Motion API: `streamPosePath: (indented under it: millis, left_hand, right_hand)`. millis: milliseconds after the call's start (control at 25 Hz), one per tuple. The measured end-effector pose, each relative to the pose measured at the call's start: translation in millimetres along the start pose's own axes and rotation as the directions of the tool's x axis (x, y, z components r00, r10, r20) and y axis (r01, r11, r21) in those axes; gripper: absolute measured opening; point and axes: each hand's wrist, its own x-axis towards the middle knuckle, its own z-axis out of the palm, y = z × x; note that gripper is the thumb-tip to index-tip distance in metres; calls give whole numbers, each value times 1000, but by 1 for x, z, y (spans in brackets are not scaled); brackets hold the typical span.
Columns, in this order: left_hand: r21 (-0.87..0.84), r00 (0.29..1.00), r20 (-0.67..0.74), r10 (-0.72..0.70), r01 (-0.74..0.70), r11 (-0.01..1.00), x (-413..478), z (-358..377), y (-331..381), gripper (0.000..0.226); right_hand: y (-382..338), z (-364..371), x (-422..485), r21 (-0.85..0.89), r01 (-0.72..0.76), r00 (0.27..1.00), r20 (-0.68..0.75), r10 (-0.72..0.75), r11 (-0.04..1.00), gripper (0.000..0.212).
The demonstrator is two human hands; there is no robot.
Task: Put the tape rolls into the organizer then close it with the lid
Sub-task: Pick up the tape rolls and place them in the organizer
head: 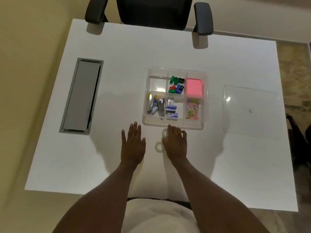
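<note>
A clear organizer (pixel 175 126) with several compartments sits mid-table, its back-left compartment holding nothing. Two clear tape rolls lie just in front of it: one (pixel 165 132) by the organizer's front wall, another (pixel 159 146) nearer to me. My right hand (pixel 175 142) rests over the rolls' right side, fingers curled at the farther roll; whether it grips that roll is unclear. Flat on the table to the left of the rolls lies my left hand (pixel 133 142), fingers spread, holding nothing. The clear lid (pixel 250 111) lies flat to the organizer's right.
The organizer holds staplers, staple boxes, coloured sharpeners, pink sticky notes (pixel 194 87) and paper clips. A grey cable-tray cover (pixel 80 96) is set into the white table (pixel 117 165) at left. A black office chair (pixel 151 12) stands at the far edge.
</note>
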Motion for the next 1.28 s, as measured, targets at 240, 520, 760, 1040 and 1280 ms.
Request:
streamPosePath:
  millis: [240, 520, 760, 1040, 1280]
  left_hand:
    - [-54, 999, 26, -40, 41, 998, 25, 2, 1, 62]
    - [-79, 992, 82, -95, 102, 992, 40, 11, 4, 68]
    - [-89, 993, 55, -107, 111, 990, 39, 13, 2, 69]
    - [-97, 996, 16, -89, 90, 991, 38, 23, -11, 72]
    - [-113, 995, -4, -99, 98, 989, 41, 35, -13, 72]
  right_hand:
    - [-3, 2, 6, -22, -19, 1000, -2, 19, 1000, 51]
    - [-21, -13, 24, 71, 183, 967, -192, -167, 981, 60]
    - [-33, -50, 98, 109, 239, 932, -306, -196, 965, 53]
    - [-48, -92, 205, 14, 160, 964, -218, -153, 987, 47]
    - [-60, -81, 260, -149, 179, 981, -41, -187, 972, 35]
